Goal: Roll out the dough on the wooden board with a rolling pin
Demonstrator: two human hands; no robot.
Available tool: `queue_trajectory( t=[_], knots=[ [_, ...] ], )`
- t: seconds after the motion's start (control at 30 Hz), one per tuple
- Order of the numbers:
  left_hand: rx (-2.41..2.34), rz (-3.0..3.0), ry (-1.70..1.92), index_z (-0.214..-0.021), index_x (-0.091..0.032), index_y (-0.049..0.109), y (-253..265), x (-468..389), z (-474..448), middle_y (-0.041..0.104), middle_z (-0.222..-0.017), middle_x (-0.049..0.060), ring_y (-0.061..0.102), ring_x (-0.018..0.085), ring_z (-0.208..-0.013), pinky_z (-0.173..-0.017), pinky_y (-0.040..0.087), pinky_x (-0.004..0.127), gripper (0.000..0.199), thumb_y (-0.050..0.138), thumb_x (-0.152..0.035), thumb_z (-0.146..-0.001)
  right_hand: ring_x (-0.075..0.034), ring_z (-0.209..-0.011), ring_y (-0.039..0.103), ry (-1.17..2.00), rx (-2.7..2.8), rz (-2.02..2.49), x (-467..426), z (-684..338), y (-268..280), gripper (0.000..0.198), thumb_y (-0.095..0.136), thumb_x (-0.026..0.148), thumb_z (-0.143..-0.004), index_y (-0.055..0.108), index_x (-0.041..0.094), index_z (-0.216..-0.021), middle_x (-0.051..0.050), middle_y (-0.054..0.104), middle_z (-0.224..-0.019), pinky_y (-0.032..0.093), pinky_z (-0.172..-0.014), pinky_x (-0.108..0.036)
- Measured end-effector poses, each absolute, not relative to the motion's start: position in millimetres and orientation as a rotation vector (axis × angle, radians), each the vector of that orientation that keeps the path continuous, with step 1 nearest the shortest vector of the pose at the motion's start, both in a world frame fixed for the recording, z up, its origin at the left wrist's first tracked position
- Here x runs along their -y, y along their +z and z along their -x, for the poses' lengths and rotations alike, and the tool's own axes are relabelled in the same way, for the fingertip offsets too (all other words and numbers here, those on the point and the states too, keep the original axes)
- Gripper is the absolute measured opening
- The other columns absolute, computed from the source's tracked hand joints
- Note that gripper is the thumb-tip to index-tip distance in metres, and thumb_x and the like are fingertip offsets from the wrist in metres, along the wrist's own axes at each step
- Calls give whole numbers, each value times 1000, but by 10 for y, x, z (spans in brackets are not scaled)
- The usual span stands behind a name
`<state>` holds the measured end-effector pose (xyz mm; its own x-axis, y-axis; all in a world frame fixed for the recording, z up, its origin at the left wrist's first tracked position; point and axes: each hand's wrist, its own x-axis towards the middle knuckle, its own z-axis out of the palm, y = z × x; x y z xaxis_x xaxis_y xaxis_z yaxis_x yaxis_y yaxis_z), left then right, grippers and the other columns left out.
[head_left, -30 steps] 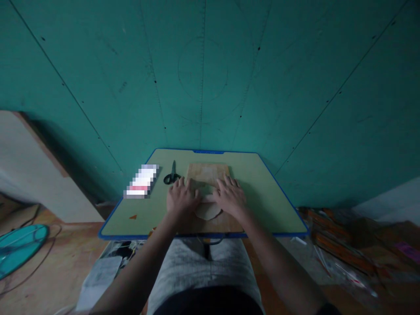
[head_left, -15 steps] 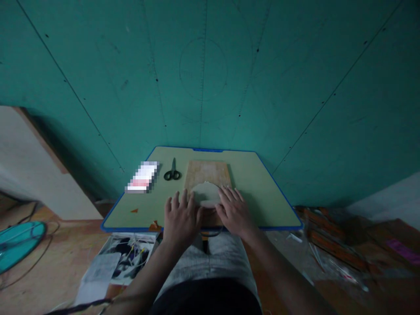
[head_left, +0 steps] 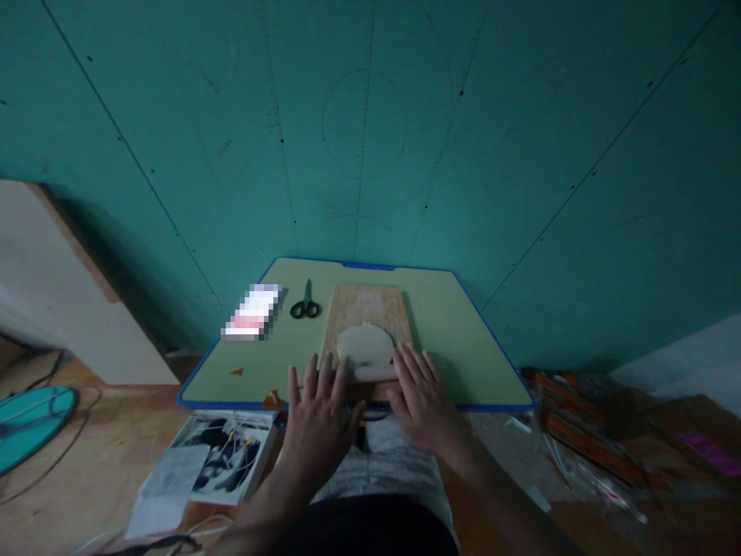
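Note:
A flat, pale round of dough (head_left: 366, 344) lies on a wooden board (head_left: 369, 301). Across its near edge runs a light-coloured rolling pin (head_left: 373, 374), whose ends are covered by my hands. My left hand (head_left: 321, 413) rests over the pin's left end, fingers stretched forward and slightly spread. On the other end lies my right hand (head_left: 424, 398), its fingers also extended flat, with the fingertips close to the dough's right edge. Neither hand is wrapped round the pin.
Black-handled scissors (head_left: 306, 301) and a blurred-out phone-like item (head_left: 253, 312) lie on the blue-edged table (head_left: 463, 340), left of the board. A green wall (head_left: 370, 154) stands behind. A box of cables (head_left: 231, 455) sits below left; clutter lies on the floor at right.
Both hands have moved back toward my body, bringing the rolling pin with them. More of the dough now shows beyond the pin.

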<state>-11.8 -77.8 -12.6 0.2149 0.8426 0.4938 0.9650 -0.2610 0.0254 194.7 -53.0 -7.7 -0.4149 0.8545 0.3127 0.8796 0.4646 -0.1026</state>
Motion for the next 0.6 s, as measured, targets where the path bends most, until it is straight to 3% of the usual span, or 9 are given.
queue_trajectory(
  t=[0.23,0.4,0.6],
  knots=[
    [1774,2262,-506,-136,-13,57,111,428,92,59,-140,21,49,43,-134,-114,21,73,51,53,-43,-95,-23,-146,36,144,2478,1658,-83,-1817,213,52,28,32,-103,48,12,-146,-13,44,-155,21,-122,-47],
    [1765,2293,-446,-132,-11,60,192,273,100,60,-138,22,50,43,-133,-111,34,65,50,54,-43,-94,-21,-142,42,258,2350,1840,-463,-1657,343,48,28,31,-103,52,18,-143,-8,50,-151,22,-121,-42],
    [1620,2427,-510,-133,-9,56,129,425,143,60,-138,22,57,35,-129,-106,49,48,45,53,-28,-93,-19,-121,60,345,2245,1942,-799,-1558,401,43,25,28,-103,65,27,-119,-3,66,-133,43,-100,-32]
  ],
)
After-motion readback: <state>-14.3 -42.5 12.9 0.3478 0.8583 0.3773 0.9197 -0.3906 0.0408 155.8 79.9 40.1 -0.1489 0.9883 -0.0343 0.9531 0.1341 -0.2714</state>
